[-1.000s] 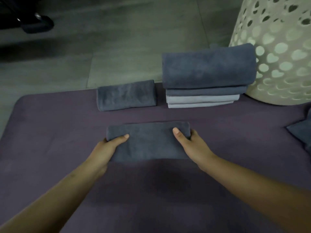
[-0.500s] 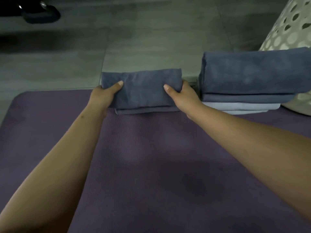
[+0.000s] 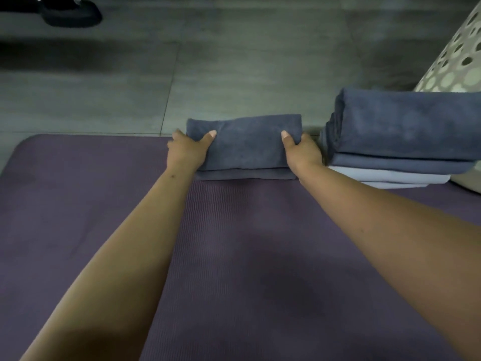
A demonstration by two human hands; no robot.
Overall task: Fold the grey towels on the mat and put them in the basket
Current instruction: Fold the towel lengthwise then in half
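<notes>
A small folded grey towel [image 3: 246, 143] lies on top of another folded grey towel [image 3: 247, 175] at the far edge of the purple mat [image 3: 234, 256]. My left hand [image 3: 187, 151] grips its left end, thumb on top. My right hand [image 3: 302, 152] grips its right end the same way. To the right stands a stack of larger folded towels [image 3: 400, 131], dark grey on top and lighter ones underneath. The white perforated basket [image 3: 458, 61] shows at the upper right, behind that stack.
Grey tiled floor [image 3: 234, 61] lies beyond the mat. A dark shoe [image 3: 70, 11] stands on it at the top left. The near part of the mat holds only my forearms.
Both hands carried the folded towel from the middle of the mat to the far edge and set it on the other small folded towel. The view shifted left.
</notes>
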